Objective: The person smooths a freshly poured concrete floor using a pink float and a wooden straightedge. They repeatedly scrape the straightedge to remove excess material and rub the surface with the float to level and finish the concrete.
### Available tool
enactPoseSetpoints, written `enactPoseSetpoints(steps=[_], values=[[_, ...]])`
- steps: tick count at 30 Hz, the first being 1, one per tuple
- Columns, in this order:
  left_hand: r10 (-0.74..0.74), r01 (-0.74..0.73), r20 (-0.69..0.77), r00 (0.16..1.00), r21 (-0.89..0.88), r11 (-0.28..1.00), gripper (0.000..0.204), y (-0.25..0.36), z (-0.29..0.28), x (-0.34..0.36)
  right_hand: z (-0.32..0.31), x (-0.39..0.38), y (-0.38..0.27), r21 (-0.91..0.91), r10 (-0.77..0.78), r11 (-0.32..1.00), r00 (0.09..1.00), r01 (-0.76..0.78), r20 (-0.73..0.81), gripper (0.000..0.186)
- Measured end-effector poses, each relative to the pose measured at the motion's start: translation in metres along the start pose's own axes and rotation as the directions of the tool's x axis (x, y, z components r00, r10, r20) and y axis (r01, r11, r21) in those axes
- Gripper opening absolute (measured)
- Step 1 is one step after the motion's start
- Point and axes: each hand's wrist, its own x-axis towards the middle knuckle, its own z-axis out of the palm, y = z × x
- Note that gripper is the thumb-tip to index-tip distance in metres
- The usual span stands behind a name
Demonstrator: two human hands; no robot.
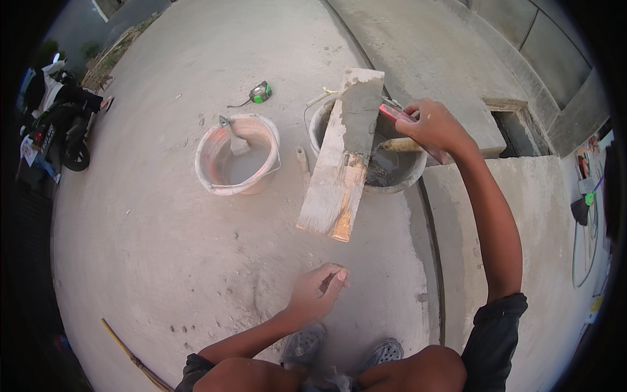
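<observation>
My right hand (pixel 434 124) grips a narrow red tool (pixel 394 113), whose exact kind I cannot make out. It sits by the far right edge of a wooden board (pixel 326 189) smeared with wet grey mortar (pixel 358 108). The board lies slanted across a bucket (pixel 413 178) containing grey mix, and a tool's wooden handle (pixel 400 145) pokes out of it. My left hand (pixel 317 292) hovers above the floor on the near side of the board, fingers curled in, with nothing visible in it.
Left of the board stands a pale bucket (pixel 204 157) with a flat-bladed tool (pixel 238 142) inside. A tape measure (pixel 260 92) lies beyond it. A small handled tool (pixel 302 160) rests between the buckets. At right are a raised concrete slab (pixel 503 215) and an opening (pixel 519 134); a motorbike (pixel 65 134) stands far left.
</observation>
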Motion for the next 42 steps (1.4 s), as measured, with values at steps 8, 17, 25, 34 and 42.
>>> enactPoseSetpoints(steps=[8,17,25,34,42], values=[[-0.194,0.190,-0.041,0.980,-0.092,0.977,0.030,-0.017,-0.032,-0.019,0.061,0.088,-0.009,-0.615,-0.023,0.733,0.913,0.292,0.407,0.039],[-0.267,0.084,-0.231,0.936,-0.589,0.804,0.048,-0.013,-0.049,0.080,0.129,0.127,0.091,-0.476,0.087,0.869,0.906,0.135,0.415,0.049],[-0.336,0.125,-0.376,0.863,-0.486,0.865,0.038,-0.025,-0.078,0.079,0.172,0.127,0.087,-0.269,0.173,0.962,0.655,0.047,0.735,0.047],[-0.287,0.117,-0.355,0.890,-0.430,0.895,0.038,-0.022,-0.072,0.078,0.194,0.121,0.099,-0.229,0.028,0.972,0.929,0.061,0.369,0.038],[-0.325,0.140,-0.377,0.867,-0.442,0.886,0.035,-0.015,-0.076,0.070,0.166,0.102,0.059,-0.090,0.111,0.994,0.775,-0.070,0.622,0.041]])
